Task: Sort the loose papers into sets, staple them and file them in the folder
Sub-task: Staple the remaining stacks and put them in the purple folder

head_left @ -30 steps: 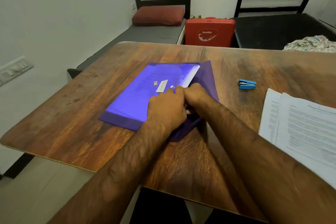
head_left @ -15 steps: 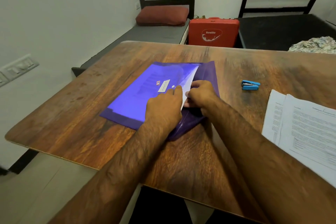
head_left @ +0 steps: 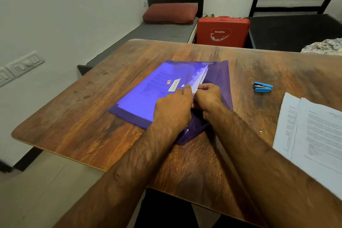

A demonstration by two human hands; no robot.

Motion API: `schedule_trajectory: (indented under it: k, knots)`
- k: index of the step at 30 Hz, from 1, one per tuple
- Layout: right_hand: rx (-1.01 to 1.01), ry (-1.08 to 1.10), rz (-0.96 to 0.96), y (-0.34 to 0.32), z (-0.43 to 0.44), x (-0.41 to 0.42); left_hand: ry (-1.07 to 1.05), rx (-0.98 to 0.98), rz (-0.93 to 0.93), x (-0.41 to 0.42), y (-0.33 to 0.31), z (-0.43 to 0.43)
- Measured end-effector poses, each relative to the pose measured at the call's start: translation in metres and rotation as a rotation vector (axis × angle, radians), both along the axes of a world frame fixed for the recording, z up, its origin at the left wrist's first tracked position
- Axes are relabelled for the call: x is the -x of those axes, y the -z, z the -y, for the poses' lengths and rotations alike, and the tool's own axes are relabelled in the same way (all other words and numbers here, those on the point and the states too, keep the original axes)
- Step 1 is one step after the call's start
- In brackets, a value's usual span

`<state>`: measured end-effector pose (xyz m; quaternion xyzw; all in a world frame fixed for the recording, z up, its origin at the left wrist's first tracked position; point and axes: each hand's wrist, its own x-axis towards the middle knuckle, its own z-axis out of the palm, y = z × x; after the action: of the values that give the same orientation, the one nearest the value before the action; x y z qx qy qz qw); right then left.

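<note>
The wooden table (head_left: 92,116), a broad slab with rounded corners and a glossy, streaky brown grain, carries everything the job needs. Toward its far middle lies the purple folder (head_left: 148,94), a flat envelope of thin translucent plastic with a small white label on its front and its flap (head_left: 222,76) thrown open to the right. The step in hand looks like filing: a set of white sheets (head_left: 199,79) sits part-way inside the folder's mouth, with its right edge showing in the gap (whether it is stapled cannot be told from here). At the table's right edge, well apart from the folder, the loose papers (head_left: 314,135) lie as a fanned, overlapping pile of printed pages, so more sorting probably remains. The left hand (head_left: 173,109) rests on the folder's front with its fingers stretched toward the opening, seemingly pinning the slippery cover down. The right hand (head_left: 208,96), just beside it, has its fingers curled and pinches the near edge of the sheets. The next move calls for a level push leftward until the sheets seat fully, keeping their limp corners from catching on the plastic lip, then folding the flap over. The small blue stapler (head_left: 262,87), a hard wedge, lies untouched between folder and pile.
</note>
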<state>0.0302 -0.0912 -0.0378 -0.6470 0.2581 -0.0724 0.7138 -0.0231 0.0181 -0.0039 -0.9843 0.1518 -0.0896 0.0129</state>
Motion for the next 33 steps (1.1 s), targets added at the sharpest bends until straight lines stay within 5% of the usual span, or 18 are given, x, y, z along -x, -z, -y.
schedule_trajectory:
  k: [16,28,33]
  knots:
    - [0.166,-0.049,-0.015,-0.008,-0.007,-0.001,0.019,-0.011,-0.022,0.0,-0.001,-0.005]
    - [0.815,-0.087,-0.034,-0.022,0.051,0.032,0.076,0.048,-0.052,0.014,-0.007,0.033]
    - [0.901,0.059,-0.027,-0.031,0.113,0.091,0.199,0.133,-0.128,0.037,0.002,0.104]
